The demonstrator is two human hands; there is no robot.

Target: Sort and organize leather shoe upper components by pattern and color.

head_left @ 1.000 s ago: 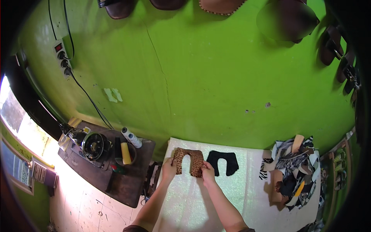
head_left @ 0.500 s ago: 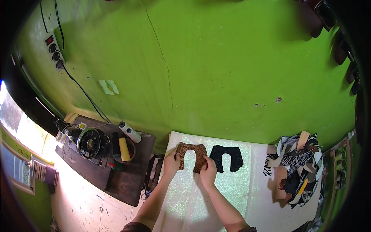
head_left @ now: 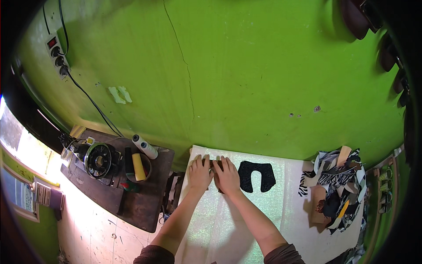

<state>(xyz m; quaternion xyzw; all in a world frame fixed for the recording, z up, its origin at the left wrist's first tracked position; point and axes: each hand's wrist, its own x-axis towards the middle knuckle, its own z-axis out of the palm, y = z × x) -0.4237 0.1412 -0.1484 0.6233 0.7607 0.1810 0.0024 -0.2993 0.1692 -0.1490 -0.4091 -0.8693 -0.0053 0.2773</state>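
Side by side, my left hand (head_left: 201, 174) and my right hand (head_left: 227, 176) lie flat over a brown leopard-print U-shaped piece (head_left: 212, 163) on the white sheet-covered table (head_left: 303, 237). Their fingers point away from me, stretched out and a little apart. Most of the leopard piece is hidden; only bits show between and around the fingers. Just right of my right hand lies a black U-shaped piece (head_left: 256, 176), flat, its opening facing me, touched by neither hand.
A heap of fabric scraps (head_left: 338, 189), partly zebra-striped, covers the table's right side. At left stands a dark sewing table with a sewing machine (head_left: 99, 160), white thread spools (head_left: 145, 147) and a yellow cone (head_left: 139, 167) in a round container. The green wall (head_left: 255, 88) rises behind.
Both hands have gone from gripping the leopard piece by its two sides to lying flat on top of it. The black piece stays put on the table.
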